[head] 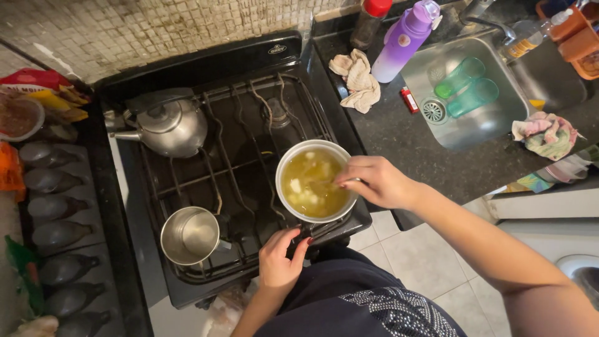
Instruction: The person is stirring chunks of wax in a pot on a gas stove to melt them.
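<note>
A white pot of yellow broth with pale chunks sits on the front right burner of a black gas stove. My right hand is over the pot's right rim, closed on a spoon whose end dips into the broth. My left hand rests at the stove's front edge just below the pot, fingers pinched on what looks like a knob, which is hidden.
A steel kettle stands at the back left burner, a small steel mug-pot at the front left. Right of the stove are a cloth, a purple bottle and a sink holding two green cups. Dark bottles line the left.
</note>
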